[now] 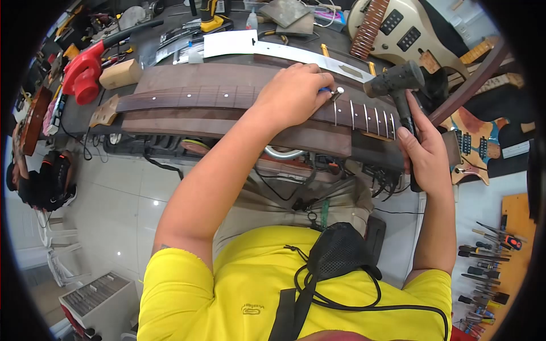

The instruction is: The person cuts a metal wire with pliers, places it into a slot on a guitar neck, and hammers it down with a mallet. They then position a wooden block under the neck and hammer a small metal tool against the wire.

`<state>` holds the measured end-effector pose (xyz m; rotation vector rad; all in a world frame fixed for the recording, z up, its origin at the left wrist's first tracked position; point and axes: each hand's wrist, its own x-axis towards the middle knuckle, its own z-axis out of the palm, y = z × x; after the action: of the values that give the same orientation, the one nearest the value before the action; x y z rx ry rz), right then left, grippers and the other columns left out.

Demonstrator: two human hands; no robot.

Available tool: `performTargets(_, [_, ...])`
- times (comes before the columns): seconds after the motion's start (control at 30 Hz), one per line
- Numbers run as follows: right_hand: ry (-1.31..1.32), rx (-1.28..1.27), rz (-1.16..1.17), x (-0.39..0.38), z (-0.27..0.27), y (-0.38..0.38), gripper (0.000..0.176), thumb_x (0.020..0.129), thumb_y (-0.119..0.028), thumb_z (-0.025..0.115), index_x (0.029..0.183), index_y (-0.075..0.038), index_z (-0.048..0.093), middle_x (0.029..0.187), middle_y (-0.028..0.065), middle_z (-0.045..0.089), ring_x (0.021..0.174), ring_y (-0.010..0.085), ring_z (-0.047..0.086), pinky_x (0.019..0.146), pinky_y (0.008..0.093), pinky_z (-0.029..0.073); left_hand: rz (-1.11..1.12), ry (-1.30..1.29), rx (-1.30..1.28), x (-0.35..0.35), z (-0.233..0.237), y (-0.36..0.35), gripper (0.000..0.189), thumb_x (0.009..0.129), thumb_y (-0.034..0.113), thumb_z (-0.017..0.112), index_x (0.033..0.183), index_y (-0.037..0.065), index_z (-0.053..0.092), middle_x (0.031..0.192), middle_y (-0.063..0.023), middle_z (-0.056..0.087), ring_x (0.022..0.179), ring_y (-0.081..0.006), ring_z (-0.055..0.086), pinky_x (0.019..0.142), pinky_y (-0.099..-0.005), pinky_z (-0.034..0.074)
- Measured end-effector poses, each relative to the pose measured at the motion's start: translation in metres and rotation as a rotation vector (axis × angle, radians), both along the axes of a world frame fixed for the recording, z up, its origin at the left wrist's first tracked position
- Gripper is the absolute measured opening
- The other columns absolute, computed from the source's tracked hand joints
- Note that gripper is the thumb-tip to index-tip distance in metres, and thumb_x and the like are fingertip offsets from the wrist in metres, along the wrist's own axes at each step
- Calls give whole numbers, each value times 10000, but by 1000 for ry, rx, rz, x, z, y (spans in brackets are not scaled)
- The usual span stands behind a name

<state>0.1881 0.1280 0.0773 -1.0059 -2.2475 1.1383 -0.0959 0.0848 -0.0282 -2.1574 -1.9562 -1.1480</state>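
A guitar neck [193, 96] lies across a brown wooden board [239, 128], its pale headstock [104, 113] at the left. Silver frets show on the fingerboard's right part; the left part shows none. My left hand [296, 94] rests over the neck, fingers closed on a small tool with a silver knob [339, 91] and a bit of blue; its lower end is hidden. Over the neck's right end, my right hand [424, 148] grips the handle of a dark mallet [395, 79], its head up and to the left of the hand.
Behind the neck lie a white sheet [230, 42] and a long metal strip [318, 58]. A wood block [120, 74] and red blower [85, 74] stand left. A cream guitar [418, 28] is at the back right. Another person [42, 179] sits far left.
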Motion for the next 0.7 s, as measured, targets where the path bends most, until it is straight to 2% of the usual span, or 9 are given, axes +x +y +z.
performTargets(0.13, [-5,-3,-3,-6,3,5,661,1083,-196,592,1687,-101,342,740,-41,514,546,37,422,477,222,361,9,43,2,3,-4,2,214,995,242,691,1167,126,746,1173,-92,704,1188,-325,640,1011,-457,523])
performTargets(0.27, [-12,57,33,-16,4,10,662,1083,-208,602,1688,-119,348,742,-37,513,546,40,426,475,225,366,20,19,-35,4,-2,3,213,1007,246,674,1169,130,747,1177,-88,706,1191,-321,641,1015,-458,524])
performTargets(0.37, [-12,10,35,-24,4,12,661,1084,-194,607,1689,-130,349,730,-37,504,545,43,431,477,226,370,27,29,-54,5,0,3,217,1012,255,668,1169,127,748,1175,-91,707,1185,-323,647,1007,-459,528])
performTargets(0.43, [-224,-21,64,-30,11,12,650,1084,-169,606,1684,-132,361,732,-33,518,545,46,437,477,227,376,28,26,-46,5,-1,3,215,1009,248,672,1164,123,751,1164,-96,708,1171,-330,654,992,-463,535])
performTargets(0.5, [-268,7,66,-33,11,11,634,1085,-150,599,1678,-133,376,745,-26,542,544,50,440,482,232,382,27,27,-50,5,-1,3,214,1007,245,675,1162,121,753,1159,-100,709,1166,-332,656,985,-467,538])
performTargets(0.6, [-38,76,13,-38,5,9,626,1086,-152,596,1674,-133,384,741,-31,529,541,52,437,481,239,387,19,18,-44,3,-2,4,212,1003,242,680,1157,119,757,1148,-105,710,1157,-336,659,975,-473,540])
performTargets(0.7, [-48,55,27,-39,-6,13,634,1082,-149,598,1676,-128,377,740,-40,518,536,45,433,470,235,383,11,6,-40,4,-2,3,211,1000,239,683,1155,119,760,1134,-107,709,1148,-338,661,969,-477,542])
